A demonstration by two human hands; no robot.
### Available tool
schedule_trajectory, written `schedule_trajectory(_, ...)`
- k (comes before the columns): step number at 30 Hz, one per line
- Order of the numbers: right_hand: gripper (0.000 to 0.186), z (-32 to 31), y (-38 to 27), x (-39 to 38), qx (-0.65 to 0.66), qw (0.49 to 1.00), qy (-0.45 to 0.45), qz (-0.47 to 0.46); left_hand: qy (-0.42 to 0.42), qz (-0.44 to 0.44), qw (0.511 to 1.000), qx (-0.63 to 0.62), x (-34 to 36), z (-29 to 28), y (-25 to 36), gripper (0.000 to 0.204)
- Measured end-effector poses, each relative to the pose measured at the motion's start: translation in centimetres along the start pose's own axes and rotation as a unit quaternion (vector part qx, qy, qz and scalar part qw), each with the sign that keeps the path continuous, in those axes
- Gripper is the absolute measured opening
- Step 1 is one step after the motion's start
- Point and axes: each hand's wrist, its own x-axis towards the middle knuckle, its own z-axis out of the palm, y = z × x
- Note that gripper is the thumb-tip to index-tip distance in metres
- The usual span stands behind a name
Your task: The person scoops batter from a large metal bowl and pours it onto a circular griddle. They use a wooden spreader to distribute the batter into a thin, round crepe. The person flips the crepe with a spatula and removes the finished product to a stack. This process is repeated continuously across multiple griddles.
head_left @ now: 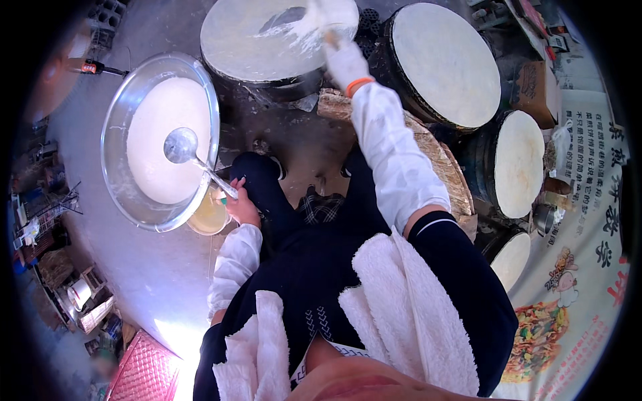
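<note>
My left hand [245,206], bare, is closed round the handle of a metal ladle [180,146]. The ladle's bowl is over the white batter [160,110] in a large metal basin [112,157]. My right hand [348,65], in a white glove with an orange band at the wrist, grips a short brownish handle [330,38]. Its far end is blurred and white with batter. This hand is over the right part of a round griddle [234,40], which is coated in white batter except for a dark patch near its far middle.
More round griddles stand along the right: a large pale-covered one [445,63], a smaller one [518,164] and another [511,260]. A yellowish bowl [208,219] sits below my left hand. A wooden board [451,174] lies under my right forearm. A printed banner [568,267] hangs at right.
</note>
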Motion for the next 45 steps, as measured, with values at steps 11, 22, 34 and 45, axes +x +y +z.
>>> schedule_trajectory(11, 0.048, -5.6, 3.5, -4.0, 0.019, 0.998, 0.057, 0.013, -0.005, -0.019, 0.999, -0.025, 0.1, -0.8, -0.1, 0.038)
schedule_trajectory(22, 0.045, -5.1, -1.3, -9.5, -0.068, 0.996, 0.048, 0.026, -0.154, -0.160, 0.960, -0.170, -1.4, -2.6, 13.4, 0.031)
schedule_trajectory(34, 0.036, -4.9, -1.6, -1.6, -0.104, 0.988, 0.094, -0.068, -0.354, -0.151, 0.907, -0.170, 3.9, -0.4, 27.4, 0.037)
schedule_trajectory(45, 0.043, -6.2, -1.8, -7.2, -0.079, 0.990, -0.097, -0.061, -0.375, -0.091, 0.914, -0.125, 10.7, 7.9, 28.9, 0.017)
